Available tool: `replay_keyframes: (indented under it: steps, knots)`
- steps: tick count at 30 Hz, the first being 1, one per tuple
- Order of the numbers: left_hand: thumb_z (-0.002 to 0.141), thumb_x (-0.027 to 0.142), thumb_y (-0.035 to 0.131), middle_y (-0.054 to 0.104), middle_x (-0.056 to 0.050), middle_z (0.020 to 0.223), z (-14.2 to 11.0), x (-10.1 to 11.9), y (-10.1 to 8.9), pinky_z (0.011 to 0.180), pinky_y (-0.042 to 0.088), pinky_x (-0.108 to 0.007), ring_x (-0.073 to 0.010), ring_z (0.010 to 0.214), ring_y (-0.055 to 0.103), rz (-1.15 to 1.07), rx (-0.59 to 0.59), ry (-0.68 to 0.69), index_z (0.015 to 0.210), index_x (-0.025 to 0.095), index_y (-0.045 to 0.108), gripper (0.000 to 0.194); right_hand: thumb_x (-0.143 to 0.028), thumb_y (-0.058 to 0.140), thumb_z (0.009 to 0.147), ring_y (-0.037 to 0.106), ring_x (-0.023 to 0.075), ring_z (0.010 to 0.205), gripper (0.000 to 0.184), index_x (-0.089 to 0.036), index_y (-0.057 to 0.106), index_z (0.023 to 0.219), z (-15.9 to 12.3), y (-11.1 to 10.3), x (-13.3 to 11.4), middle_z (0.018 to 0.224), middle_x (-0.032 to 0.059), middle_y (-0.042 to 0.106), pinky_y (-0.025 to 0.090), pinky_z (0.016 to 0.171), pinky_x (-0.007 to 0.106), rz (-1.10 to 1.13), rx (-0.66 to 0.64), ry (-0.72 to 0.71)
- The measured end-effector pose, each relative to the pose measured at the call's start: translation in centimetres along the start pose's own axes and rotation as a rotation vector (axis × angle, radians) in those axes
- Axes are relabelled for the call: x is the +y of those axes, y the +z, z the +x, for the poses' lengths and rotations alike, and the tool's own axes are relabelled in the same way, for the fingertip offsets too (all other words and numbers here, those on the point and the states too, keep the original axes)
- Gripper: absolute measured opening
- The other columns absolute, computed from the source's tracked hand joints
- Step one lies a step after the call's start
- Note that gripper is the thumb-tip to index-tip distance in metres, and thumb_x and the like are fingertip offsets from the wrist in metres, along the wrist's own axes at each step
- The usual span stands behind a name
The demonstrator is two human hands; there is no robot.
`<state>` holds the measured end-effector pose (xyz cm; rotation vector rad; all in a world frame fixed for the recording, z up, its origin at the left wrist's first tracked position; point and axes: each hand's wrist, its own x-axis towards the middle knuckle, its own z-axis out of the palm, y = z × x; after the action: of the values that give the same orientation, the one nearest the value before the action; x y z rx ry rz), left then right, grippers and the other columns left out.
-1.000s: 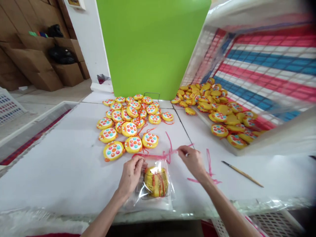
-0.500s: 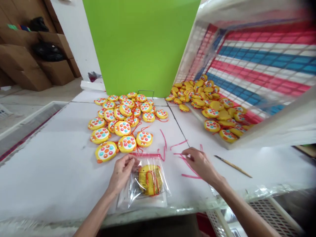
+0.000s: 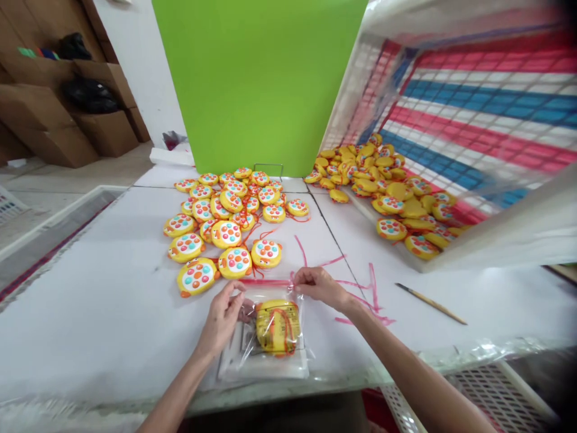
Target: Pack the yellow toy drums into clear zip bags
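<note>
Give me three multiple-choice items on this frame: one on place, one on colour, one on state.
1. Where does the thin brush lie?
A. on the white table, past the right hand
B. inside the tilted crate
C. under the left hand

2. What colour is the upright board behind the toy pile?
A. blue
B. green
C. white

3. What state is the yellow toy nearest the hands in?
A. loose on the table
B. stacked on the pile
C. inside a clear plastic bag, both hands at the bag's top edge

Answers:
1. A, the brush lies on bare tabletop beyond the right hand, outside the crate.
2. B, the board is plain bright green.
3. C, clear film covers the toy, and the left hand and right hand pinch the bag's upper edge by the pink strip.
</note>
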<state>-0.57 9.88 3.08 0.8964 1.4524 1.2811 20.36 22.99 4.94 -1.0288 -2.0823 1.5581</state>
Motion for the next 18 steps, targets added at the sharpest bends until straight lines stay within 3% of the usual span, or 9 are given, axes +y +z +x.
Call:
replay_keyframes:
  steps: [4,11,16,18]
  knots:
    - [0.076,0.044,0.057,0.067,-0.001,0.072,0.0,-0.3,-0.2,0.064,0.052,-0.031,-0.0211,0.074,0.067,-0.093,-0.035,-0.052,0.091,0.021,0.050,0.028,-0.021,0.058,0.068,0.042,0.0061,0.049,0.007,-0.014,0.056,0.065,-0.7,0.0,-0.4,0.055,-0.0051,0.050,0.033,0.047,0.018,0.012,0.001,-0.025]
    - [0.075,0.035,0.054,0.063,0.000,0.070,-0.5,0.9,-0.5,0.068,0.051,-0.030,-0.0196,0.076,0.064,-0.113,-0.013,-0.037,0.070,0.017,0.055,0.018,-0.012,0.047,0.069,0.049,0.0083,0.051,0.017,-0.014,0.065,0.068,-1.0,0.6,-1.4,0.055,-0.0030,0.056,0.038,0.050,0.019,-0.020,-0.041,-0.023]
    - [0.070,0.031,0.061,0.062,0.002,0.061,-1.2,1.3,-0.2,0.061,0.048,-0.025,-0.0170,0.067,0.064,-0.056,0.021,-0.039,0.063,0.019,0.047,0.020,-0.004,0.040,0.062,0.061,0.0122,0.070,0.028,-0.015,0.066,0.063,-1.0,-0.2,-1.5,0.069,0.0009,0.066,0.047,0.066,0.023,-0.115,-0.240,-0.125]
    - [0.069,0.030,0.062,0.066,0.000,0.066,-1.4,1.5,-0.7,0.064,0.050,-0.028,-0.0190,0.072,0.066,-0.117,0.028,-0.072,0.066,0.019,0.046,0.020,-0.002,0.038,0.061,0.062,0.0131,0.072,0.030,-0.015,0.065,0.061,-0.6,-0.8,-1.6,0.071,0.0018,0.066,0.048,0.069,0.024,-0.199,-0.246,-0.138]
